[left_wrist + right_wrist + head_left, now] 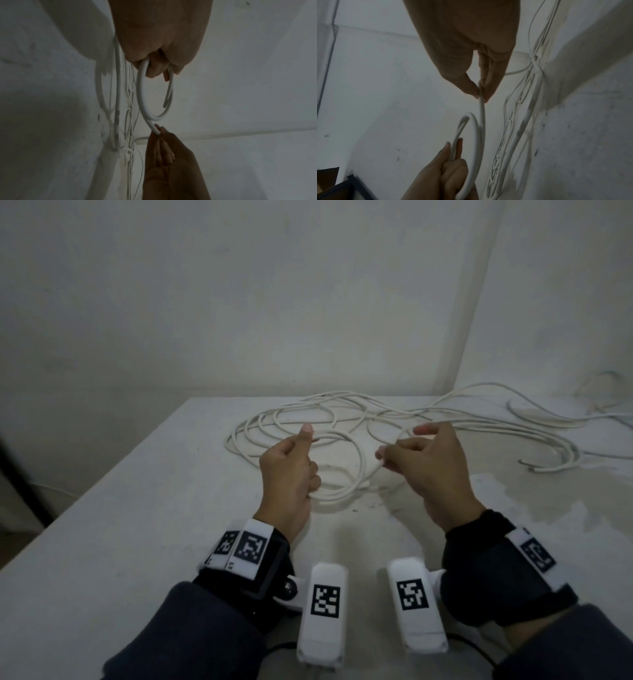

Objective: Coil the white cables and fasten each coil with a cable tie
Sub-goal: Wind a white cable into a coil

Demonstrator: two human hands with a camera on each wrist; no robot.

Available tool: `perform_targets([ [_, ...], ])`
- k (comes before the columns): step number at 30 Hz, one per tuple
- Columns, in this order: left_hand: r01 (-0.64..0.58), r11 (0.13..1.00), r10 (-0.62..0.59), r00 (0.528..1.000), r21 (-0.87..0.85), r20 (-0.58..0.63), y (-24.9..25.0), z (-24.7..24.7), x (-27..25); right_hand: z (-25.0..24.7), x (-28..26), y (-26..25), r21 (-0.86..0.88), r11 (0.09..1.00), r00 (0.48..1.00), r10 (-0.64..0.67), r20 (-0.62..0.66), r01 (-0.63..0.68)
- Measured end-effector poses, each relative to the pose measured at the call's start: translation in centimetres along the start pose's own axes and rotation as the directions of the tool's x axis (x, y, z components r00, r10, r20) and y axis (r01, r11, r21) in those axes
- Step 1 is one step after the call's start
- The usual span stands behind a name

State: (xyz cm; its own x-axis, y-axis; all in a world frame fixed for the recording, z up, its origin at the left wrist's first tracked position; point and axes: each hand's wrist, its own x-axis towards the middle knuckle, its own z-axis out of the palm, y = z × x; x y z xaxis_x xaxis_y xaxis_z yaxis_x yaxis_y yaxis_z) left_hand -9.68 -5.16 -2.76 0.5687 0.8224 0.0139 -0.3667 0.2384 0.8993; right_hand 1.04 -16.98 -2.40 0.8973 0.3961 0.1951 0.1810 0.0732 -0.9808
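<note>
A white cable (356,460) forms a small coil between my hands above the white table (137,508). My left hand (291,470) grips the coil's loops, fingers curled round them, thumb up; the left wrist view shows the loop (142,97) and a free cut end (165,106) hanging from the fist. My right hand (424,460) pinches the cable's running strand (481,108) between thumb and fingertips. The rest of the cable lies in loose tangled loops (308,416) behind the hands. No cable tie is visible.
More white cable (513,426) trails to the right across the table, ending near its right edge (534,469). Plain white walls meet in a corner behind the table. A dark frame (342,188) lies beyond the table's left side.
</note>
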Motion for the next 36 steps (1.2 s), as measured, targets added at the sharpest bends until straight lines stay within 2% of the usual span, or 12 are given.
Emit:
perform_targets([
  [5,0.011,0.993,-0.033,0.983,0.121,0.181,0.2,0.6,-0.7,0.2,-0.4,-0.8,0.124,0.975,0.977,-0.195,0.083,0.184],
  [8,-0.053,0.979,-0.002,0.964,0.197,0.267,0.5,0.6,-0.8,0.3,-1.1,-1.4,0.219,0.954,0.938,-0.256,0.232,0.206],
  [11,-0.136,0.953,0.042,0.944,0.272,0.326,0.8,0.0,-0.9,0.5,-1.4,-1.5,0.268,0.955,0.891,-0.229,0.391,0.128],
  [13,-0.186,0.93,0.071,0.938,0.317,0.34,0.9,-0.2,-0.8,0.6,-1.4,-1.5,0.26,0.96,0.882,-0.208,0.423,0.102],
  [18,-0.277,0.874,0.183,0.949,0.398,0.258,0.6,-0.3,-0.3,0.8,-1.6,-1.7,0.186,0.983,0.854,-0.091,0.512,-0.007],
  [22,-0.411,0.808,0.274,0.896,0.422,0.349,0.7,-0.5,-0.5,0.6,-1.8,-1.8,0.116,0.991,0.8,-0.014,0.6,-0.071],
  [24,-0.467,0.798,0.31,0.861,0.382,0.404,1.1,-0.2,-0.8,0.7,-2.1,-1.9,0.147,0.981,0.769,0.006,0.639,-0.129],
  [26,-0.529,0.767,0.336,0.813,0.362,0.477,1.3,0.0,-1.1,0.9,-2.4,-1.9,0.188,0.974,0.766,-0.023,0.643,-0.129],
  [30,-0.595,0.686,0.3,0.756,0.418,0.582,0.9,-0.1,-0.8,0.7,-2.4,-2.0,0.185,0.981,0.798,-0.162,0.581,0.065],
  [33,-0.677,0.445,0.335,0.733,0.586,0.592,0.2,-0.5,0.1,0.1,-2.0,-2.2,0.187,0.97,0.813,-0.233,0.533,0.155],
  [34,-0.68,0.408,0.342,0.733,0.61,0.588,0.2,-0.5,0.0,-0.1,-1.9,-2.3,0.189,0.965,0.822,-0.253,0.509,0.181],
  [36,-0.705,0.404,0.341,0.707,0.583,0.62,0.4,-0.3,0.0,-0.4,-1.8,-2.5,0.206,0.951,0.835,-0.302,0.46,0.231],
])
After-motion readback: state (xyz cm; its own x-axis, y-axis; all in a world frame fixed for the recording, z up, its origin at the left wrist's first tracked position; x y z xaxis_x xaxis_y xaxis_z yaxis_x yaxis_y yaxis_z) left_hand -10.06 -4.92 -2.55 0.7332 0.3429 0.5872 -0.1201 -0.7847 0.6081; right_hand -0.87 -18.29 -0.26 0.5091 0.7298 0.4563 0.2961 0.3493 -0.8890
